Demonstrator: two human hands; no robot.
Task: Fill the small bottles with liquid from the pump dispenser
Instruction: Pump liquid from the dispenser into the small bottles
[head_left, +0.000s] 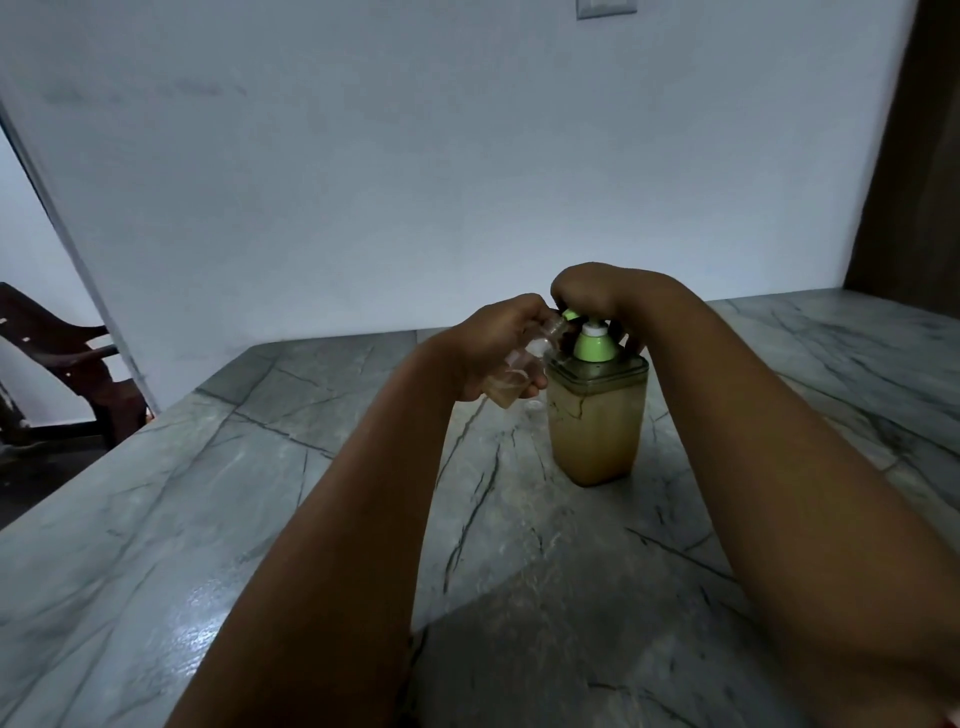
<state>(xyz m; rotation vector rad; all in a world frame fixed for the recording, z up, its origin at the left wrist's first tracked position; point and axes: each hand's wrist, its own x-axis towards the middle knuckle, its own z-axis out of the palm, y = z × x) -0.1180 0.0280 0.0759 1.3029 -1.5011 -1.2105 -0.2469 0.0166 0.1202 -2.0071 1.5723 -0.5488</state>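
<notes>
We record 1 pump dispenser (597, 415) standing upright on the grey marble-patterned worktop (260, 519), toward its far middle. Its clear square body holds a tan liquid to just below the lid; the pump collar is green with a white stem.

The right hand (597, 293) sits on top of the pump head, fingers curled down over it and covering most of it. We can see only the green spout tip projecting to the left.

The left hand (493, 348) grips 1 small clear bottle (519, 369), tilted, just beside the dispenser's left side, its neck raised to the spout tip. A little tan liquid lies in the bottle's lower end.

Beyond the worktop we note a pale wall (415, 156) and a dark wooden chair (62, 364) at far left.
</notes>
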